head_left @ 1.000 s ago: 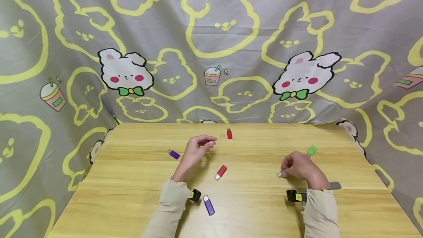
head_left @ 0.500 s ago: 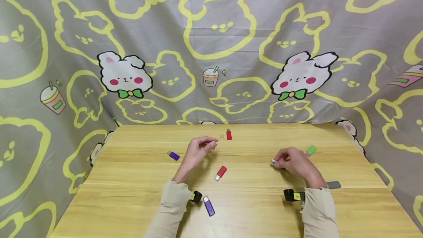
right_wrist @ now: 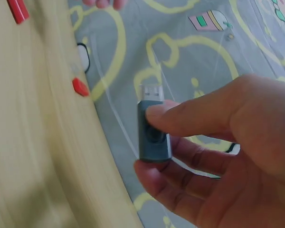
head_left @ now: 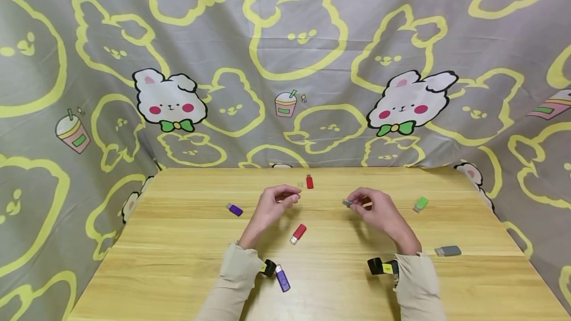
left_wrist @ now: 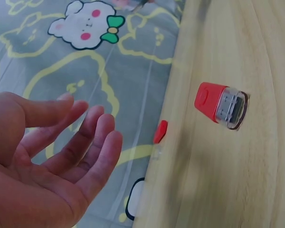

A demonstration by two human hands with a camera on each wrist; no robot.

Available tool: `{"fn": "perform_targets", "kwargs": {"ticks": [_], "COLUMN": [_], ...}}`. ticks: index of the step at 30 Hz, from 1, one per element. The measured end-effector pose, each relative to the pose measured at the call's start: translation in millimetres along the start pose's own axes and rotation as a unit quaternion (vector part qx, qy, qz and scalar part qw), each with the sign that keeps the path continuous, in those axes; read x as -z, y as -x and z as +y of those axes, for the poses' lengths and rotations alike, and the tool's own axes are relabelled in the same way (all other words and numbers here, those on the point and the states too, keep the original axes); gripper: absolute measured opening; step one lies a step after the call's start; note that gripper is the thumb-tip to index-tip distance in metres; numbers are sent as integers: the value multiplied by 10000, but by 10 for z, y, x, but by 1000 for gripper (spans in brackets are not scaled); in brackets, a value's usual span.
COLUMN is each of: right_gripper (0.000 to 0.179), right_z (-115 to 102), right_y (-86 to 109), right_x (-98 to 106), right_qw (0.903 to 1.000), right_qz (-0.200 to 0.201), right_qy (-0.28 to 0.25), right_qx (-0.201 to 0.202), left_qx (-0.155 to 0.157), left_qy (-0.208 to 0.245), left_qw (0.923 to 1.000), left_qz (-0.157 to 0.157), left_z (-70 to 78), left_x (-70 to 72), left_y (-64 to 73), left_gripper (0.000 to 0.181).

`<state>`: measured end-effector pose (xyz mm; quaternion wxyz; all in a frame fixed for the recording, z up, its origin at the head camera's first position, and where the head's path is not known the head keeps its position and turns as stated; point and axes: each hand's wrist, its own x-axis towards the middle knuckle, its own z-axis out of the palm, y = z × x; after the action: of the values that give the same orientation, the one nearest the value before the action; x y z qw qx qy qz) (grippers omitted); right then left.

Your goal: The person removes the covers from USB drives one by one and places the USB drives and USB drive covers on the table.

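My right hand (head_left: 376, 209) pinches a dark grey USB flash drive (right_wrist: 152, 130) between thumb and fingers above the table. In the right wrist view its silver connector points up, away from the palm. My left hand (head_left: 274, 207) hovers left of it with relaxed, slightly bent fingers and nothing between them. Below and right of the left hand lies a red flash drive (head_left: 298, 234), whose connector end sits under a clear cap in the left wrist view. Beyond the left fingertips is a second red flash drive (head_left: 310, 182), with a small clear cap (head_left: 300, 184) beside it.
On the wooden table (head_left: 357, 281) lie a dark purple flash drive (head_left: 234, 209) at left, a lighter purple one (head_left: 282, 279) by the left wrist, a green one (head_left: 421, 204) and a grey one (head_left: 448, 250) at right. A patterned curtain (head_left: 321, 88) stands behind the table.
My right hand has lifted the dark grey flash drive and carried it left and away from me, uncovering the grey drive on the table. The left hand has shifted slightly right.
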<state>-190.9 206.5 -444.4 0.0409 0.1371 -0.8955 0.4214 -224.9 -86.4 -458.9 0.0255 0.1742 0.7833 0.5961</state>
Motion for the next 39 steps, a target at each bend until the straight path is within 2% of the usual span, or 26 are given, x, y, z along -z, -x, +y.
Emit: {"fn": "perform_targets", "kwargs": {"ticks": [5,12,23,31,39], "right_gripper": [13,13,14,10,11], "right_z": [-70,-141,-246,-324,-376], "right_y": [-30,-65,-104,-139,-152], "right_x": [-114,-220,-307,-368,-429], "right_qw": [9999,9989,9962,9930,9916], "right_qz": [92,368,643,740,710], "right_qy": [-125,-107,-572,-859,-981], "right_qx": [67,258,131,317,444], "left_qx": [45,-70,-159,-196,-283], "left_qy": [-311,-296,-21,177,558], "left_qw": [9995,9995,9999,9995,9979], "left_qz": [9,-16,-55,-154,-183], "left_z": [6,53,78,84,104], "left_x": [-14,-43,-113,-162,-196], "left_y": [9,30,28,15,9], "left_gripper": [18,17,16,17,14]}}
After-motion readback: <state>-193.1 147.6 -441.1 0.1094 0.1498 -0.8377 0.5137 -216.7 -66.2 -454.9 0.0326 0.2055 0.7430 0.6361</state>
